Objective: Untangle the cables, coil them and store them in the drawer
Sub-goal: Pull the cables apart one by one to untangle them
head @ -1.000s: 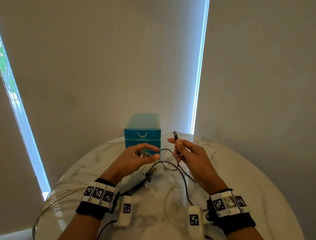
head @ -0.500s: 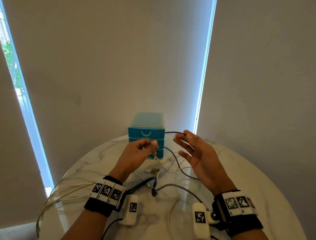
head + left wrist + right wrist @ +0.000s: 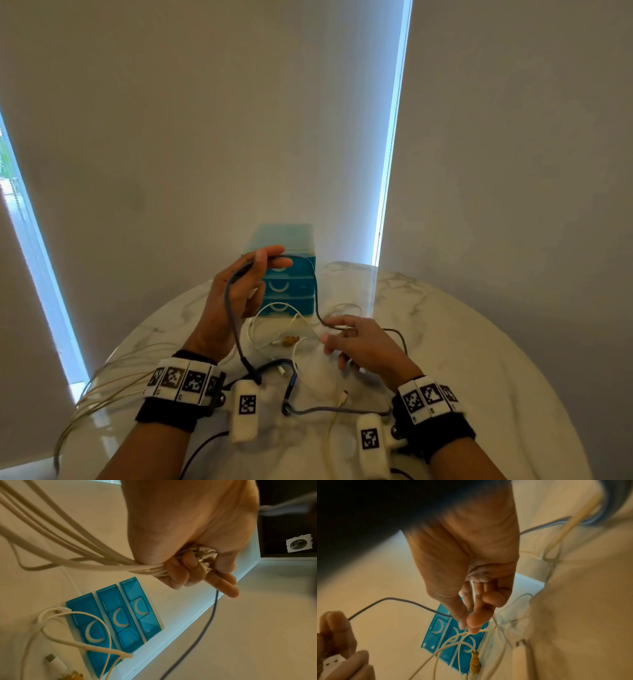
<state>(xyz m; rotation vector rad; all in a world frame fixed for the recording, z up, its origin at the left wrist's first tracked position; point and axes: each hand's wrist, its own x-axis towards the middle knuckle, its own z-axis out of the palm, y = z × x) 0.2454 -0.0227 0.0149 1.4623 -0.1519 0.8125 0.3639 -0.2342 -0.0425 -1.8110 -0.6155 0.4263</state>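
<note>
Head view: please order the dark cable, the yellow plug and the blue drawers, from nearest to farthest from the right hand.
From the right hand:
1. Dark cable: pinched in its fingers.
2. Yellow plug: on the table, just left of it.
3. Blue drawers: behind, at the table's far edge.

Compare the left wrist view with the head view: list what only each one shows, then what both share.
Only the left wrist view: the white cable bundle and plugs clamped in the left hand.
Only the head view: the right hand pinching the dark cable, the marble table, both wristbands.
Both: the blue drawer unit, all three drawers shut, the dark cable, loose white cables in front.
</note>
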